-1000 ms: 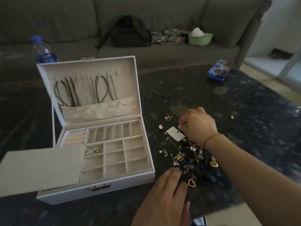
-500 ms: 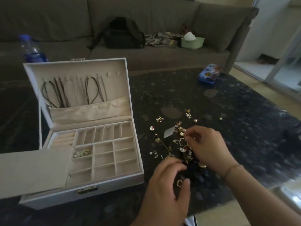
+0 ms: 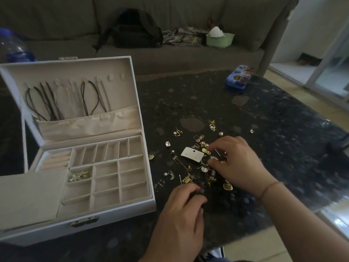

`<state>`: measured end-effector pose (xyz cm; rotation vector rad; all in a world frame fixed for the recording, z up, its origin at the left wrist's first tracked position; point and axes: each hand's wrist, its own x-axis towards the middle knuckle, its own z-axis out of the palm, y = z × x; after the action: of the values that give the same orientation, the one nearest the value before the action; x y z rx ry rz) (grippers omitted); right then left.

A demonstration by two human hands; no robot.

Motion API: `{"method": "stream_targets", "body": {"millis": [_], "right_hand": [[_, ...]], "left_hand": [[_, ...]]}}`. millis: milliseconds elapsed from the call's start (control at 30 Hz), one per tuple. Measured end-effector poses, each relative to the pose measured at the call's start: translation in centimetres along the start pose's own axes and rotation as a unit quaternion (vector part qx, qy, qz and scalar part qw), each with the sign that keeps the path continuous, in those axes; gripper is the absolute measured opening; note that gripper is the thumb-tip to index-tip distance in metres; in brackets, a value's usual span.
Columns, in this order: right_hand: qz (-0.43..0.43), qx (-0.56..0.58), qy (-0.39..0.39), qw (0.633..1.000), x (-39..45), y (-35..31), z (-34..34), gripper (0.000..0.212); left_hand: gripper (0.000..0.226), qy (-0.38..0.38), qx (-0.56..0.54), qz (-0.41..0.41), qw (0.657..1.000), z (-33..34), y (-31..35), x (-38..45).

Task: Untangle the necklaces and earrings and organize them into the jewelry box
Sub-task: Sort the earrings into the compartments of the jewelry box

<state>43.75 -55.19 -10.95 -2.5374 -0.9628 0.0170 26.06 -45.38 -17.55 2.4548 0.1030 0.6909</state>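
Observation:
A white jewelry box [image 3: 105,214] stands open on the left of the dark table. Several cord necklaces [image 3: 47,103] hang inside its lid. One compartment holds a few gold earrings [image 3: 79,175]. A scattered pile of gold and pearl earrings [image 3: 190,167] lies to the right of the box, with a small white earring card [image 3: 192,154] among them. My right hand [image 3: 238,163] rests on the pile's right side, its fingertips pinching a small earring. My left hand [image 3: 181,220] sits at the pile's near edge, fingers curled on the jewelry; what it holds is hidden.
A beige tray lid [image 3: 28,197] lies over the box's left part. A blue tin [image 3: 238,77] sits at the table's far right. A water bottle [image 3: 13,46] stands behind the box. A sofa with a black bag [image 3: 136,29] and a green bowl [image 3: 220,39] is beyond.
My right hand has drawn back from the pile's far side to its right side and now pinches at earrings there. The white card lies flat again. My left hand stayed at the near edge.

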Motion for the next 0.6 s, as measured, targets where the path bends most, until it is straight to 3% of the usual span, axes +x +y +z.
{"method": "stream_targets", "body": {"millis": [167, 300, 400, 500, 600], "right_hand": [[-0.014, -0.118, -0.010, 0.993, 0.9, -2.1, 1.7, 0.045], [-0.042, -0.185, -0.012, 0.982, 1.5, -2.4, 2.1, 0.035], [-0.065, -0.145, 0.062, 0.985, 1.7, -1.6, 1.5, 0.029], [0.066, 0.017, 0.147, 0.987, 2.7, 1.6, -1.3, 0.017], [0.219, 0.087, 0.181, 0.955, 2.6, 6.9, -4.5, 0.023]], "left_hand": [[0.028, 0.002, 0.008, -0.007, 1.000, 0.0, -0.1, 0.0], [0.028, -0.004, 0.008, 0.006, 1.000, 0.0, 0.0, -0.1], [0.032, -0.003, -0.002, 0.000, 1.000, 0.1, -0.2, 0.0], [0.039, -0.004, -0.004, -0.002, 1.000, -0.2, -0.4, 0.2], [0.030, 0.021, -0.011, 0.021, 1.000, -0.2, -0.2, 0.3]]}}
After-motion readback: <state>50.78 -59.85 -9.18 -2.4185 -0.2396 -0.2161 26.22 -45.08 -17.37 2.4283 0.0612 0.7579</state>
